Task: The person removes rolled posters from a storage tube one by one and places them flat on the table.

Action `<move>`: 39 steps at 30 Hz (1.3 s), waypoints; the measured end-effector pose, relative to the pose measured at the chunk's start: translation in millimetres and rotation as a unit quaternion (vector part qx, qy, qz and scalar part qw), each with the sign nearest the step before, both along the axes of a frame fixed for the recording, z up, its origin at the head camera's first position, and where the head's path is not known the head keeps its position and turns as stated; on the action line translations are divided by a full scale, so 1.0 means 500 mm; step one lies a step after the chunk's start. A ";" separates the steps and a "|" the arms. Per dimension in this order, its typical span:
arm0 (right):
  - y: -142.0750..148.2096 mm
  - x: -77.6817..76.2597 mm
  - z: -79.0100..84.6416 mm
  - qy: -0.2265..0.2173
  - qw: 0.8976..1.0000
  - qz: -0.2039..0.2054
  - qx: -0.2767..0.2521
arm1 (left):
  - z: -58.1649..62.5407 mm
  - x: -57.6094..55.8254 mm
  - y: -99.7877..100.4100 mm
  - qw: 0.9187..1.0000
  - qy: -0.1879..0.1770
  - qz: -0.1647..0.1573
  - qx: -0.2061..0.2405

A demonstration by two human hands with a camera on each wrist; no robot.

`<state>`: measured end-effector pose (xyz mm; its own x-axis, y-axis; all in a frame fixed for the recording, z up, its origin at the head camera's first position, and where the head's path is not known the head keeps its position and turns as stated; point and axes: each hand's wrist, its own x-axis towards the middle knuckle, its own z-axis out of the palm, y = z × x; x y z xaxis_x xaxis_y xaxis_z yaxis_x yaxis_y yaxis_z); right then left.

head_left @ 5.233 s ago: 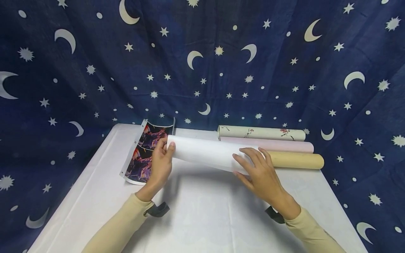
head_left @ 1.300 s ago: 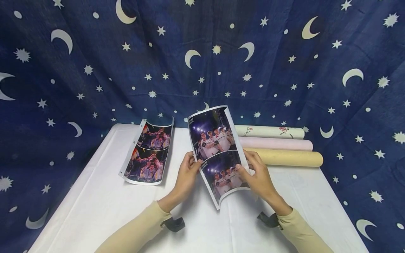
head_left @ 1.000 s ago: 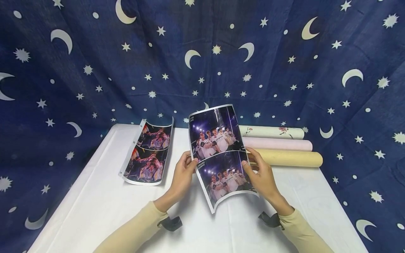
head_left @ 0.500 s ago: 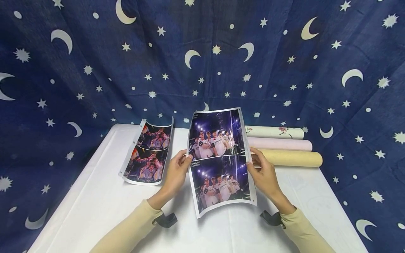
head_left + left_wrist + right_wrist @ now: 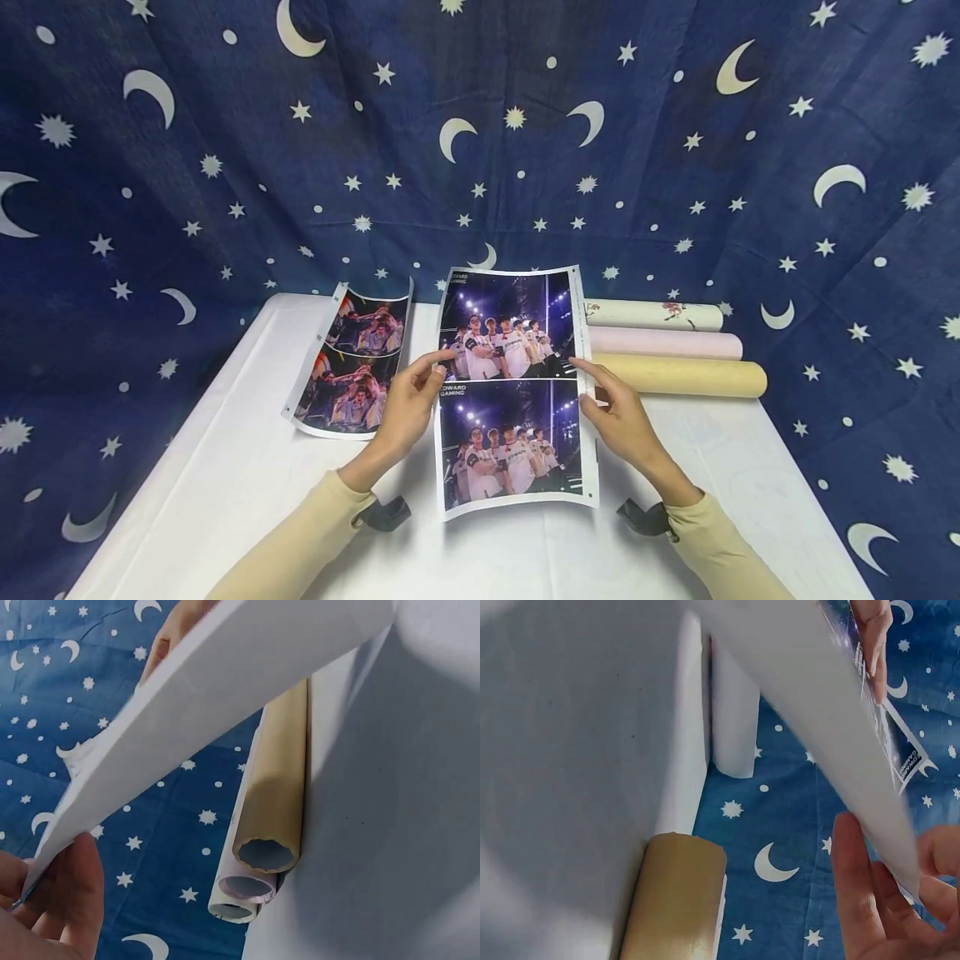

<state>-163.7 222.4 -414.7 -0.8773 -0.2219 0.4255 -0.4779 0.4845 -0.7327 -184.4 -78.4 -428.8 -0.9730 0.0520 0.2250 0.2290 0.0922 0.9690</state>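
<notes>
Both hands hold up a glossy poster sheet with two copies of a group photo, one above the other, and white margins. My left hand pinches its left edge near mid-height, index finger stretched over the front. At the opposite edge, my right hand grips the margin, its index finger also reaching onto the picture. The wrist views show the plain white back of the sheet above the table, the edge running between thumb and fingers. To the left lies another poster, its edges curling up.
Three rolls of paper lie side by side at the back right: a yellow roll in front, a pink roll, and a cream roll with red flowers. A white cloth covers the table. Behind hangs a dark blue curtain with moons and stars.
Several seconds ago the sheet was curled, its white back showing. It has since been turned picture side up; lately it has straightened and flattened as the hands moved apart, the left going leftward.
</notes>
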 end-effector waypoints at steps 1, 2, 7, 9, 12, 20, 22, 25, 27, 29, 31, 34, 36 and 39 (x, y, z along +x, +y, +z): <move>0.005 -0.004 -0.008 -0.016 1.000 0.010 -0.011 | 0.000 0.000 -0.002 1.000 -0.008 -0.003 0.002; 0.010 -0.008 -0.016 -0.033 0.999 0.021 -0.024 | -0.001 -0.001 -0.004 1.000 -0.015 -0.006 0.004; 0.031 -0.019 -0.033 -0.092 0.991 0.060 -0.075 | 0.000 -0.005 -0.022 0.997 -0.057 -0.047 0.002; 0.035 -0.019 -0.033 -0.109 0.987 0.070 -0.091 | -0.001 -0.007 -0.030 0.995 -0.075 -0.070 0.002; 0.039 -0.018 -0.031 -0.132 0.979 0.088 -0.125 | -0.003 -0.010 -0.041 0.989 -0.101 -0.103 0.031; 0.050 -0.025 -0.034 -0.176 0.930 0.197 -0.256 | -0.007 -0.012 -0.052 0.960 -0.152 -0.176 0.157; 0.052 -0.027 -0.035 -0.183 0.918 0.218 -0.278 | -0.005 -0.012 -0.054 0.953 -0.156 -0.190 0.178; 0.051 -0.028 -0.037 -0.189 0.909 0.226 -0.295 | -0.002 -0.012 -0.059 0.946 -0.160 -0.205 0.195; 0.051 -0.028 -0.037 -0.195 0.908 0.220 -0.297 | -0.001 -0.011 -0.061 0.945 -0.162 -0.210 0.193; 0.049 -0.028 -0.037 -0.195 0.917 0.201 -0.285 | -0.001 -0.013 -0.063 0.951 -0.161 -0.203 0.171; 0.047 -0.027 -0.037 -0.194 0.929 0.175 -0.264 | -0.003 -0.015 -0.064 0.963 -0.150 -0.186 0.125; 0.044 -0.028 -0.036 -0.188 0.945 0.139 -0.230 | -0.005 -0.020 -0.064 0.982 -0.115 -0.146 0.037; 0.041 -0.030 -0.035 -0.184 0.952 0.122 -0.213 | -0.004 -0.023 -0.063 0.989 -0.086 -0.121 -0.010; 0.036 -0.034 -0.035 -0.182 0.957 0.106 -0.199 | -0.001 -0.028 -0.062 0.993 -0.049 -0.099 -0.047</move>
